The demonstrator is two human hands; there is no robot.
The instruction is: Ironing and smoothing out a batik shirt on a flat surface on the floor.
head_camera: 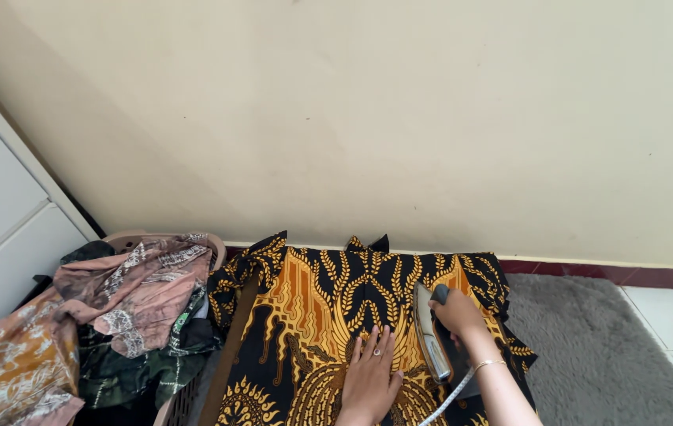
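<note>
Right, left hand (369,377) lay flat, fingers spread, on black-and-gold patterned batik garment (313,315) spread before wall. Right hand (454,314) gripped handle of silver flat iron (431,335), sole on fabric beside left fingertips.

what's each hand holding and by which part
The right hand grips the iron by its handle; the left hand holds nothing, lying flat on the patterned shirt.

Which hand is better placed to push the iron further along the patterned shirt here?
The right hand: it already grips the handle of the iron, which rests on the black-and-gold patterned shirt. The left hand lies flat on the fabric beside the iron, holding it down.
</note>
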